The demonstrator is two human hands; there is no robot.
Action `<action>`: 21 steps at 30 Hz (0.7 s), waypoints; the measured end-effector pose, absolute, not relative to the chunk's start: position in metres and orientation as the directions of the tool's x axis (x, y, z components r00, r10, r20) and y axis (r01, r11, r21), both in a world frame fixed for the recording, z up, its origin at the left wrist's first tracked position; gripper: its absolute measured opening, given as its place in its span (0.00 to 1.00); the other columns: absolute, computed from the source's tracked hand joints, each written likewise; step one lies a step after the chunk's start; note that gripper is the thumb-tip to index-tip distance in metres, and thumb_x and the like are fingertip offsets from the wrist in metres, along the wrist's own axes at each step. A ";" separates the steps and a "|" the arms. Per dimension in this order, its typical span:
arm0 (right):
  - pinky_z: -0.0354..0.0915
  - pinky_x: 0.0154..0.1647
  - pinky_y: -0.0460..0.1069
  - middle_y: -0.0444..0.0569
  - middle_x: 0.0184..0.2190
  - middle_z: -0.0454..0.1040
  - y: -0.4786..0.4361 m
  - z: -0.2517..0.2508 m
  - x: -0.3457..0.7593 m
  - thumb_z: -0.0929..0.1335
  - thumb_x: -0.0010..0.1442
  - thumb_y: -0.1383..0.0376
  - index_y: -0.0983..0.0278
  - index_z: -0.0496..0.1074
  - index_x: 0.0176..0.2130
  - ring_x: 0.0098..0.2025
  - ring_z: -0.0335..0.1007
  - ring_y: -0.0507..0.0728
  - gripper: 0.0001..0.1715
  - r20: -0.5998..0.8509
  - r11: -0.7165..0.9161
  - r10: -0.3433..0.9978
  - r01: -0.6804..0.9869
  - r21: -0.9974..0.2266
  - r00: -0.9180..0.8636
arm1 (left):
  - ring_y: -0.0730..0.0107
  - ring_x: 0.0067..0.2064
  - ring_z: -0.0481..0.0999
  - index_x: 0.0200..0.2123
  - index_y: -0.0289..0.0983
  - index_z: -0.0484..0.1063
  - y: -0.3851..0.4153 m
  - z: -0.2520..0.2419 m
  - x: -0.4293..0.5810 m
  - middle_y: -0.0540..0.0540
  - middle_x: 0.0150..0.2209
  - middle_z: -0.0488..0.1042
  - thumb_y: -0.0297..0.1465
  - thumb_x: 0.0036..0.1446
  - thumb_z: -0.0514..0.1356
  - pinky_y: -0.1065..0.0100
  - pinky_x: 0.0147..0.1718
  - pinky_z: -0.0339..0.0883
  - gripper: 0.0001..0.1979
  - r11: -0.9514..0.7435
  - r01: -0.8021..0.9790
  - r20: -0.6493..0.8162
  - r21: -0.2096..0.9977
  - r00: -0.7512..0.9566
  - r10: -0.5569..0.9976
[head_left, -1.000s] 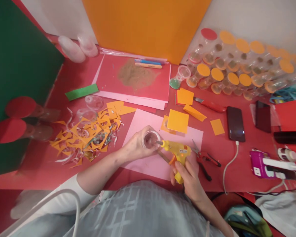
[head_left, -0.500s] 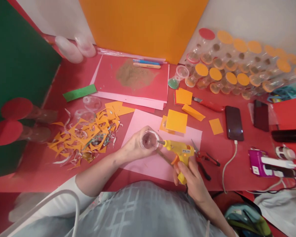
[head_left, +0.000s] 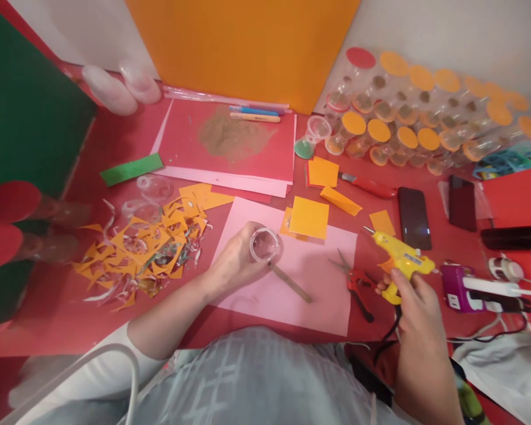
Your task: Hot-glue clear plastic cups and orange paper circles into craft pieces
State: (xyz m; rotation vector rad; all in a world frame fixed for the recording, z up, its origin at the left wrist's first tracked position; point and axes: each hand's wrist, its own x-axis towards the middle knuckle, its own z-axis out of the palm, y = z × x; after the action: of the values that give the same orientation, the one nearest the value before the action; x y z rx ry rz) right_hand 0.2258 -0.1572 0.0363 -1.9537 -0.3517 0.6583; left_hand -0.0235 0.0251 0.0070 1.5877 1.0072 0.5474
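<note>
My left hand [head_left: 238, 260] is wrapped round a clear plastic cup [head_left: 264, 244], its round rim facing up, over a pink sheet [head_left: 248, 295]. In my right hand [head_left: 413, 295] is a yellow glue gun [head_left: 400, 254], held right of the sheet with its nozzle pointing to the upper left. A thin brown stick [head_left: 292, 284] lies on the sheet just below the cup. Behind the cup sits an orange paper square [head_left: 310, 217]. Red-handled pliers or scissors [head_left: 356, 283] rest between the cup and the glue gun, partly on the sheet's right edge.
Orange paper scraps [head_left: 137, 242] are heaped at the left. Rows of plastic-cup pieces with orange discs [head_left: 379, 130] stand at the back right. A red-handled cutter [head_left: 371, 185], a phone [head_left: 415, 218] and a purple power adapter [head_left: 458, 289] lie to the right.
My right hand has carried the glue gun away from the cup's rim to the right, past the red-handled tool. My left hand still holds the cup. The view has shifted slightly.
</note>
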 end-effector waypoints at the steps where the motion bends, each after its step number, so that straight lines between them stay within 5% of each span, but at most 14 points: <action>1: 0.71 0.31 0.50 0.44 0.29 0.76 -0.156 0.034 0.229 0.76 0.51 0.47 0.60 0.71 0.33 0.28 0.74 0.56 0.23 -0.292 -0.470 0.500 -0.028 -0.882 0.815 | 0.62 0.37 0.81 0.38 0.43 0.66 0.024 0.006 -0.023 0.48 0.37 0.80 0.36 0.48 0.67 0.66 0.35 0.74 0.15 -0.032 0.337 -0.164 0.941 0.535 0.829; 7: 0.67 0.27 0.48 0.44 0.24 0.75 -0.147 0.031 0.249 0.77 0.46 0.47 0.62 0.73 0.31 0.25 0.72 0.56 0.24 -0.313 -0.592 0.441 0.011 -0.806 0.841 | 0.62 0.39 0.82 0.39 0.42 0.68 0.018 0.000 -0.022 0.47 0.41 0.81 0.37 0.50 0.66 0.66 0.39 0.74 0.15 -0.113 0.445 -0.147 0.889 0.508 0.848; 12: 0.66 0.25 0.49 0.49 0.23 0.79 -0.144 0.032 0.266 0.74 0.46 0.42 0.62 0.73 0.28 0.26 0.74 0.59 0.26 -0.262 -0.684 0.518 0.211 -0.698 0.814 | 0.62 0.39 0.82 0.40 0.41 0.68 0.016 -0.001 -0.021 0.47 0.41 0.82 0.39 0.52 0.64 0.65 0.39 0.75 0.14 -0.143 0.479 -0.143 0.866 0.513 0.846; 17: 0.66 0.28 0.53 0.53 0.24 0.81 -0.154 0.021 0.282 0.67 0.46 0.36 0.60 0.75 0.29 0.30 0.77 0.66 0.31 -0.172 -0.802 0.524 0.416 -0.428 0.834 | 0.62 0.39 0.83 0.41 0.42 0.69 0.016 -0.004 -0.023 0.47 0.41 0.82 0.38 0.51 0.64 0.66 0.40 0.75 0.14 -0.164 0.495 -0.121 0.853 0.493 0.862; 21: 0.65 0.30 0.55 0.59 0.32 0.83 -0.163 0.024 0.276 0.61 0.60 0.37 0.64 0.79 0.41 0.31 0.78 0.67 0.38 0.082 -0.698 0.693 0.695 -0.173 0.717 | 0.63 0.39 0.83 0.40 0.42 0.67 0.016 -0.005 -0.023 0.47 0.41 0.83 0.36 0.51 0.65 0.66 0.39 0.75 0.14 -0.191 0.501 -0.099 0.844 0.496 0.863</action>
State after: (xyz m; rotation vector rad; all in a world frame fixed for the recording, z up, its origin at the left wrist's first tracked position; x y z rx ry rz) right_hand 0.2762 -0.1634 0.0235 -2.7300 -1.1151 -0.0158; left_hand -0.0230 0.0160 -0.0052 1.8468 1.1376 0.5089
